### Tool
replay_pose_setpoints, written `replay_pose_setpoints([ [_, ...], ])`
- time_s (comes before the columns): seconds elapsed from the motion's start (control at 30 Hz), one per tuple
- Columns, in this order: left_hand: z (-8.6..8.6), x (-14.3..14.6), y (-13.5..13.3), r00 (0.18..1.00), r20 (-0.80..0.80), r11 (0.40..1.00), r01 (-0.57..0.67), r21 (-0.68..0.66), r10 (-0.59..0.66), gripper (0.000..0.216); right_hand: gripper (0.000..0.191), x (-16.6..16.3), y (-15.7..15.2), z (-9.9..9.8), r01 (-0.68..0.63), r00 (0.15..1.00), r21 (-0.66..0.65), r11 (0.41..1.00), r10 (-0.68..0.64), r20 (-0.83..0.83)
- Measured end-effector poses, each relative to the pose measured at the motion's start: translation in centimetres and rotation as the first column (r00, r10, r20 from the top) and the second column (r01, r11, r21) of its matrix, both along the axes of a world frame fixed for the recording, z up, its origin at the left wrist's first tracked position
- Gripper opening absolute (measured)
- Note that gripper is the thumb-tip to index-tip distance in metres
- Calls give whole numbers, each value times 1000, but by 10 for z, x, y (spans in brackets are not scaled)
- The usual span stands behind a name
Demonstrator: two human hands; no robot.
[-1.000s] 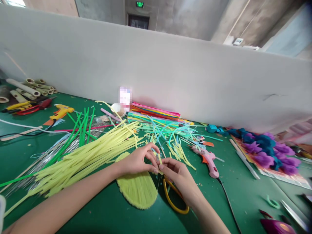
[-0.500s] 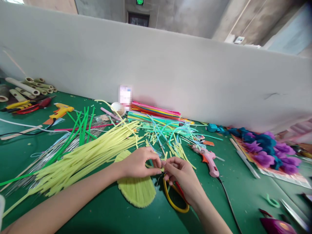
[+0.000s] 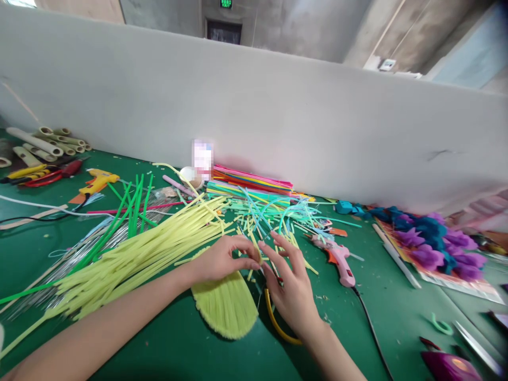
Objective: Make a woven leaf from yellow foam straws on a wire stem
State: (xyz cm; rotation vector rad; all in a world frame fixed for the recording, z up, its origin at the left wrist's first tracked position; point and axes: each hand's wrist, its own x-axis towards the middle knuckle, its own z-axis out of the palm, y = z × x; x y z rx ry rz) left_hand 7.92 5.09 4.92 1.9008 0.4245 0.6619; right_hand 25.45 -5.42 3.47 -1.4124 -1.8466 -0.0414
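My left hand (image 3: 226, 258) is closed in a pinch, thumb against fingers, on a small bit of yellow-green pipe cleaner (image 3: 260, 257), mostly hidden by the fingertips. Beneath that hand lies a leaf-shaped yellow-green piece (image 3: 228, 309) of fuzzy pipe cleaners laid side by side, its upper part covered. Just to the right, my right hand (image 3: 291, 283) has its fingers spread, thumb close to the left fingertips. Under the right hand, the yellow-handled scissors (image 3: 278, 323) show only in part. A thin thread or wire hangs by the leaf-shaped piece's right edge.
A big bundle of yellow-green pipe cleaners (image 3: 146, 243) lies left. Cut pieces (image 3: 273, 209) are scattered behind the hands. A pink glue gun (image 3: 337, 259) with a cord is at right, a yellow glue gun (image 3: 97, 181) at left. Purple flowers (image 3: 428, 256) lie far right.
My right hand's fingers have opened out from a pinch and lifted upward. The left hand keeps its pinch. The leaf-shaped piece has shifted slightly right, and the scissors are more covered.
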Motion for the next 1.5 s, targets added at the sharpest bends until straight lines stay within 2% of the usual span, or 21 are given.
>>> replay_pose_setpoints([
  [0.1, -2, 0, -1, 1000, -17, 999, 3, -49, -4, 20, 37, 1, 0, 1, 0, 997, 23, 1000, -1, 74],
  [0.27, -1, -1, -1, 1000, -21, 999, -19, -34, 18, 20, 13, 0, 0, 6, -35, 999, -12, 999, 35, 32],
  [0.4, 0, -2, 0, 998, -22, 998, -54, -21, 54, 23, 13, -2, -2, 7, -83, 996, -69, 994, 81, -25],
  [0.57, 1, -3, 3, 996, -54, 997, -67, 34, 69, 21, 11, 2, -4, 8, -84, 996, -130, 988, 78, -53],
  [0.87, 6, -7, 3, 995, -76, 996, 69, 55, -65, 16, 11, 3, -4, 14, -110, 994, -133, 985, 106, -34],
  [1.13, -4, -5, 5, 996, -63, 996, 66, 58, -62, 21, 10, -1, -5, 18, -126, 992, -150, 981, 120, -47],
  [1.27, 2, -5, 4, 994, -92, 992, 71, 109, -61, 23, 11, -3, -6, 20, -100, 995, -172, 980, 100, -10],
  [1.37, 9, -12, 2, 984, -179, 969, 44, 242, 0, 26, 12, -4, -13, 17, -58, 998, -200, 978, 58, -6],
  [1.43, 9, -22, 0, 963, -236, 922, -29, 386, 129, 29, 13, -7, -22, 15, -30, 1000, -240, 970, 29, -7],
  [1.5, 3, -34, -6, 916, -251, 846, -150, 511, 314, 27, 13, -14, -32, 15, -6, 1000, -279, 960, 5, -3],
])
